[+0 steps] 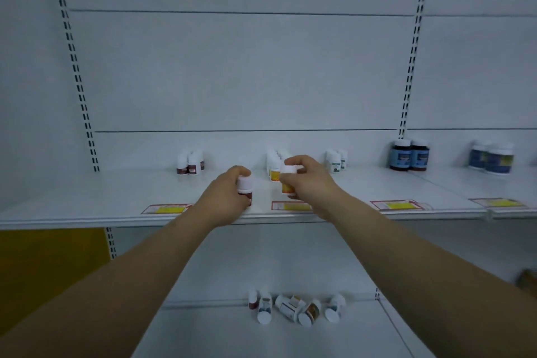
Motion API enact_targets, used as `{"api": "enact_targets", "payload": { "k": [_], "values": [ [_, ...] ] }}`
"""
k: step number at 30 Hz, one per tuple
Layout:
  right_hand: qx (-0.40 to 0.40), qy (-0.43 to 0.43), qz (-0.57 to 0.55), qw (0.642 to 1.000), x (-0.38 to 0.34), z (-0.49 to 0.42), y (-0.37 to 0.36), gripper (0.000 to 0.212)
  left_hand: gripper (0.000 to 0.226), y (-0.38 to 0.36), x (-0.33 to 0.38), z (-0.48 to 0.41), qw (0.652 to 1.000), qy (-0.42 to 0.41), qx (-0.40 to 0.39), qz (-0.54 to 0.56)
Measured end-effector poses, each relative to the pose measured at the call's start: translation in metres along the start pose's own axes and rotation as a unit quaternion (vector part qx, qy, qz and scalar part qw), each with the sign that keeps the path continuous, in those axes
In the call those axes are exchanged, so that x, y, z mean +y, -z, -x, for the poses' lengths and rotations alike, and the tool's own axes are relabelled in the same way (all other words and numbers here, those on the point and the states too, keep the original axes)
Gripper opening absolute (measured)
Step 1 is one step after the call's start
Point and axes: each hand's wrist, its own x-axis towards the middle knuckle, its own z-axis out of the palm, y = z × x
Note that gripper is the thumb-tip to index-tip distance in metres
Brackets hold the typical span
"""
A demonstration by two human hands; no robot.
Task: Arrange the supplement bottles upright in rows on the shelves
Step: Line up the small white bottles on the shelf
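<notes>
Supplement bottles: left hand (225, 199) grips red-label bottle (244, 187), right hand (308, 182) grips yellow-label bottle (288, 182).

Your left hand (229, 197) holds a red bottle (245, 187); your right hand (308, 180) holds a yellow bottle (287, 183) beside it.

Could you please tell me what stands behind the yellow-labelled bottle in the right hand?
Behind the white-capped, yellow-labelled bottle in the right hand stands a row of matching white bottles with yellow labels, running toward the white back panel. The hand covers part of that row.
</notes>
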Motion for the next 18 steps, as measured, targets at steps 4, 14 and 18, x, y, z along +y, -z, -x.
{"api": "enact_targets", "payload": {
  "k": [4, 14, 18],
  "values": [
    [0.003, 0.021, 0.157, 0.987, 0.014, -0.026, -0.005, 0.028, 0.05, -0.006, -0.01, -0.017, 1.0, -0.01, -0.01, -0.021],
    [0.016, 0.041, 0.315, 0.948, 0.028, -0.069, -0.013, 0.044, 0.053, -0.019, -0.031, -0.029, 0.997, -0.037, 0.038, -0.053],
    [0.018, 0.05, 0.334, 0.941, 0.031, -0.076, -0.012, 0.044, 0.053, -0.02, -0.032, -0.03, 0.997, -0.039, 0.041, -0.055]
  ]
}}
